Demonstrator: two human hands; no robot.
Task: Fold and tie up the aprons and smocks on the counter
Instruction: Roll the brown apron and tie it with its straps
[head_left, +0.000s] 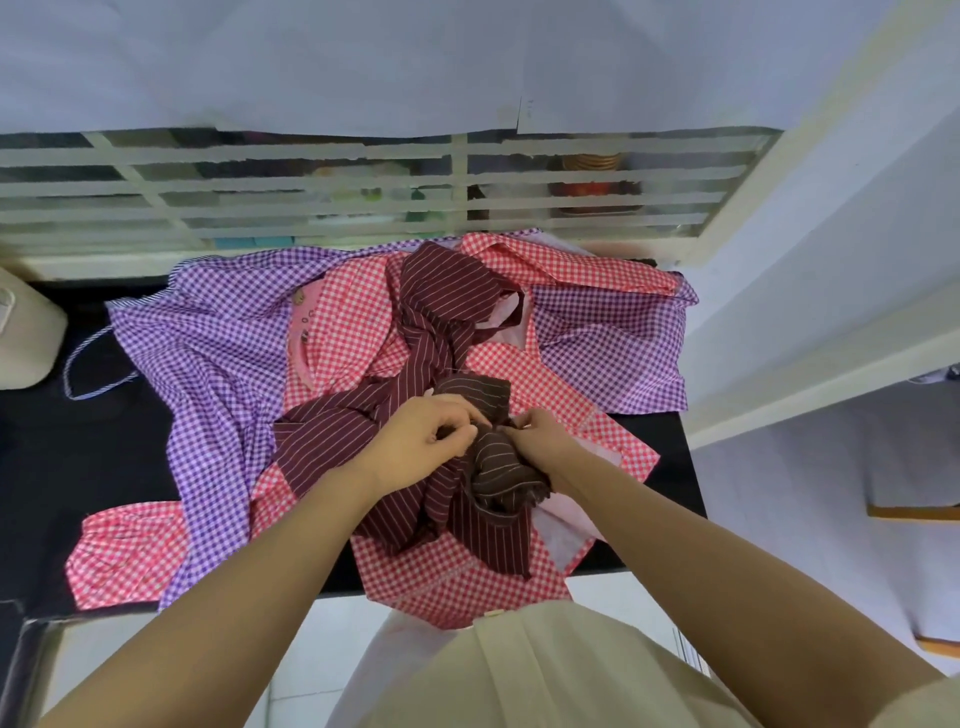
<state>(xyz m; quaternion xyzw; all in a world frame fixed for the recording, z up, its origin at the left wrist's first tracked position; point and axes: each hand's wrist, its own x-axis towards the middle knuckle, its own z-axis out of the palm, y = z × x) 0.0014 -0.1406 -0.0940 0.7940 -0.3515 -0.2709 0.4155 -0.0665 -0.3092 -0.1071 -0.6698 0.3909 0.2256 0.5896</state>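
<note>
A heap of garments covers the black counter (78, 447). On top lies a maroon apron with thin white stripes (441, 306), crumpled and trailing toward me. My left hand (426, 436) and my right hand (540, 436) both pinch a bunched part of this striped cloth near the heap's front, fingertips close together. Under it spread a red-and-white checked smock (353, 322) and a purple-and-white checked smock (208, 338). A corner of the red checked cloth (457, 587) hangs over the counter's front edge.
A window with pale bars (363, 187) runs behind the counter. A cream-coloured appliance (26, 332) stands at the left edge. A white wall and frame (779, 260) close off the right side. White floor tiles show below the counter's front edge.
</note>
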